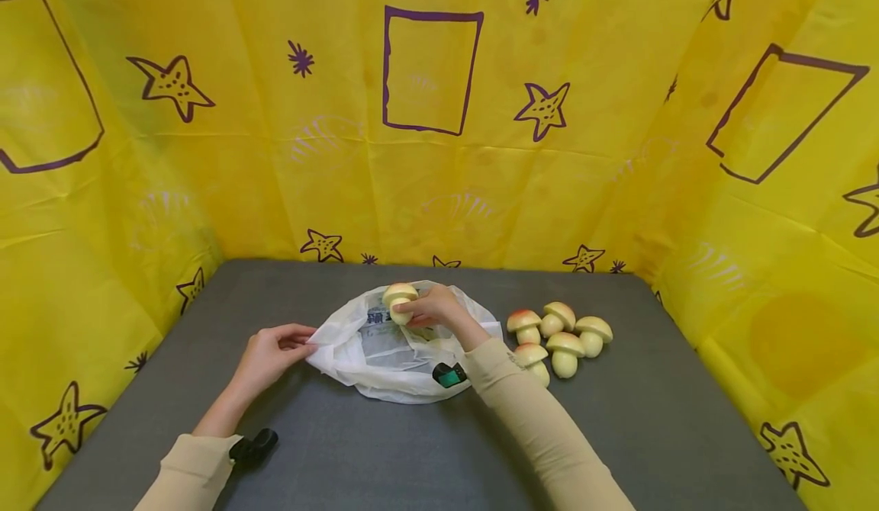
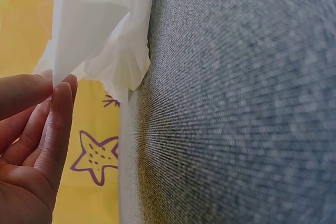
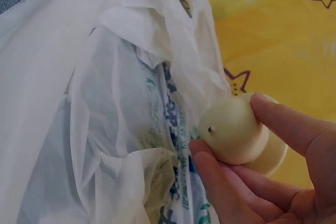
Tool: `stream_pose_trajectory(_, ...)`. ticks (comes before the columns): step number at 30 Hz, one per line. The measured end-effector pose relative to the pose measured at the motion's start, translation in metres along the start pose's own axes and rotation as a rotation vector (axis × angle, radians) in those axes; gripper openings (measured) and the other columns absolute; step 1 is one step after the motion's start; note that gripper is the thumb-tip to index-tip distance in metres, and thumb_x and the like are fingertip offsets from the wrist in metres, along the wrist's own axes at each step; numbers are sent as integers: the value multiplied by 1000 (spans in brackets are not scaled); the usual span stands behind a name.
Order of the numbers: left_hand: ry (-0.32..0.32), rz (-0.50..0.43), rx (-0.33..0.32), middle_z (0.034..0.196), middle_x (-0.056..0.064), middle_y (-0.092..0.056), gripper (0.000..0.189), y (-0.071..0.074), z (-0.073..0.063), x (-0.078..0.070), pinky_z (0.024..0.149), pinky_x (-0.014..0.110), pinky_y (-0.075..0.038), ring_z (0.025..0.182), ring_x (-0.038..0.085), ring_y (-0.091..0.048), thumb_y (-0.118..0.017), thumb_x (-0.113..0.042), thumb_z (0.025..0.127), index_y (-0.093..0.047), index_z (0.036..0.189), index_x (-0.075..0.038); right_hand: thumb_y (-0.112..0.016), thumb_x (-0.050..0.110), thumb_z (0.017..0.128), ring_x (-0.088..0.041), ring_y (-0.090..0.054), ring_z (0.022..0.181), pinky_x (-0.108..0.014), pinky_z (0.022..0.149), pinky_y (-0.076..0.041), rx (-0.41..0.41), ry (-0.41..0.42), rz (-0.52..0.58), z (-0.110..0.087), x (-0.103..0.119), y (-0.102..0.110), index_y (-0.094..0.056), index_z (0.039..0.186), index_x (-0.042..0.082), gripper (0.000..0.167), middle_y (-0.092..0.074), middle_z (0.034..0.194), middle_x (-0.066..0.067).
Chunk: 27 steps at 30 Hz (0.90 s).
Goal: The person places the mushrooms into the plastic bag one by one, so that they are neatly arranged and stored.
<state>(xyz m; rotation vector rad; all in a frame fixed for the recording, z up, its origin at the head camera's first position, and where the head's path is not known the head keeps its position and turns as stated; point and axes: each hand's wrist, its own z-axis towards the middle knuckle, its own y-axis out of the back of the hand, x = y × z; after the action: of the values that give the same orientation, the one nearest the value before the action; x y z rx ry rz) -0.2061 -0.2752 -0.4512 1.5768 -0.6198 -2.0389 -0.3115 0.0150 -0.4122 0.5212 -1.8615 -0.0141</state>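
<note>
A white plastic bag (image 1: pixel 405 389) lies on the table with its mouth spread wide and blue-green print showing inside. At its left corner my left hand (image 1: pixel 270 355) pinches the rim between thumb and fingertips; the left wrist view shows the bag's edge (image 2: pixel 68 51) in that pinch. My right hand (image 1: pixel 439 306) holds a toy mushroom (image 1: pixel 400 294) by its pale stem, above the bag opening, cap upward. In the right wrist view the stem end of the mushroom (image 3: pixel 231 129) faces the camera, between thumb and fingers, beside the printed plastic.
Several more toy mushrooms (image 1: pixel 565 353) with pale stems and reddish-tan caps stand in a group right of the bag, near my right forearm. The dark grey table (image 1: pixel 384 457) is bordered by yellow cloth walls (image 1: pixel 439 183) with purple star drawings.
</note>
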Motion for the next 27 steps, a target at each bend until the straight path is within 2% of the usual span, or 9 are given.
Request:
stream_pose_trajectory(10,-1,-8,2,94,10,-71,27,0,0,3,66,17,-53,74,6,-64,-76,-20,81,-71,103,-7,-82,20,74,-34,-70,84,-42,78,-56,-22,-38,41,9,-3,-9,-61,89,-4,36,-70,79,-18)
stream_pose_trajectory(15,-6,-6,-1,93,10,-71,26,-1,1,5,66,18,-53,74,7,-63,-76,-21,81,-72,103,-7,-82,19,74,-30,-71,78,-41,78,-56,-36,-54,47,12,-3,-14,-59,87,-3,35,-67,74,-14)
stream_pose_trajectory(20,-4,-11,1,93,10,-71,26,-1,1,6,66,18,-53,73,6,-63,-76,-21,81,-72,103,-7,-82,18,74,-28,-71,73,-40,76,-57,-35,-69,51,16,-4,-17,-57,91,-5,38,-66,75,-15)
stream_pose_trajectory(27,0,-7,6,94,10,-71,27,0,-2,6,67,18,-52,74,8,-63,-75,-22,82,-71,104,-7,-82,19,74,-30,-71,76,-38,74,-57,-60,-83,33,18,-4,-21,-56,96,-6,42,-64,79,-16)
